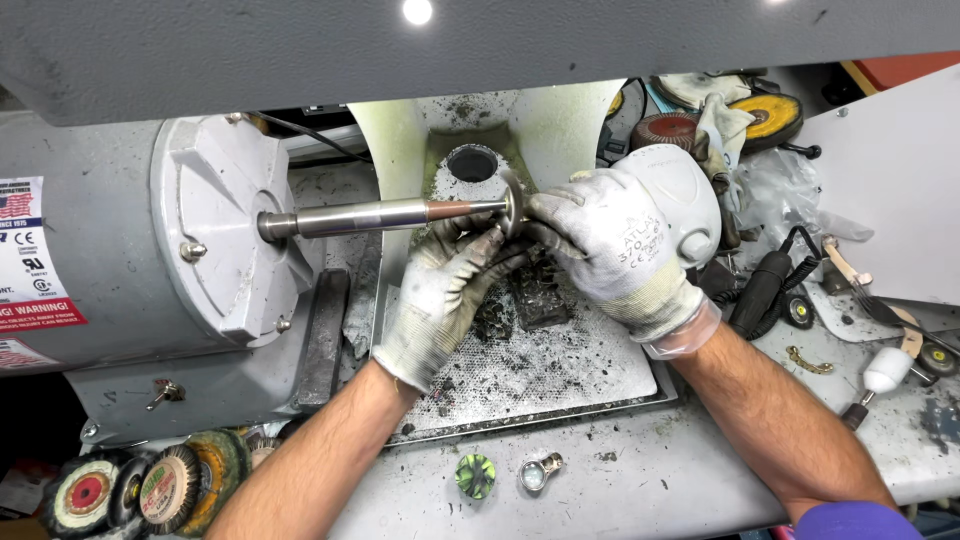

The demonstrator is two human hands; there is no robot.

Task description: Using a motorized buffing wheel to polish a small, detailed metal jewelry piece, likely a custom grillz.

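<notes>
Small metal disc at tapered spindle tip, pinched between gloved left hand and right hand; likely rigid, light, slippery; best gripped by rim.

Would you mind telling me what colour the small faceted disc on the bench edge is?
Green and black, seen from the head camera: the faceted disc.

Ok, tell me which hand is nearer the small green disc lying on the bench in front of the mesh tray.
Left. The left hand is above the green disc, over the mesh tray. The right hand is farther up and right, at the spindle tip.
</notes>
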